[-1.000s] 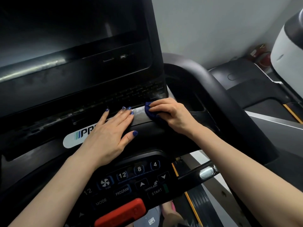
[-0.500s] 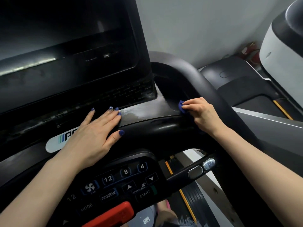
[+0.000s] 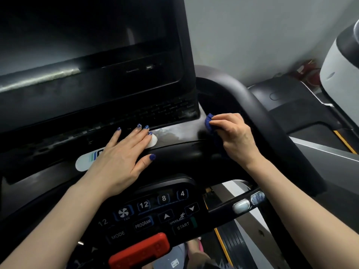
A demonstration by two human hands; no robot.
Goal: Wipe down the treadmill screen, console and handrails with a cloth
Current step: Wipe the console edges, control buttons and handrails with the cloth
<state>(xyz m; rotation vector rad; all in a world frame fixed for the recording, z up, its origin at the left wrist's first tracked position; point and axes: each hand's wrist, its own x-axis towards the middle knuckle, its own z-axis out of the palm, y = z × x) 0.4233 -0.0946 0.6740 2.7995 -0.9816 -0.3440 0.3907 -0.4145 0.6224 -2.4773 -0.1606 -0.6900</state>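
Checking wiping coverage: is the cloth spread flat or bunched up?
Bunched: the blue cloth is wadded under the right hand, whose fingers pinch it.

The left hand [image 3: 120, 158] lay flat, fingers straight, on the glossy console ledge [image 3: 174, 133], covering part of a white logo label [image 3: 85, 162]. The right hand [image 3: 233, 136] gripped a bunched blue cloth [image 3: 209, 122] against the ledge's right end, beside the curved black handrail [image 3: 272, 117]. The dark screen [image 3: 77, 41] stood above (a pale streak along its lower edge). Below sat the button panel [image 3: 155, 210] and a red safety key [image 3: 139, 251].
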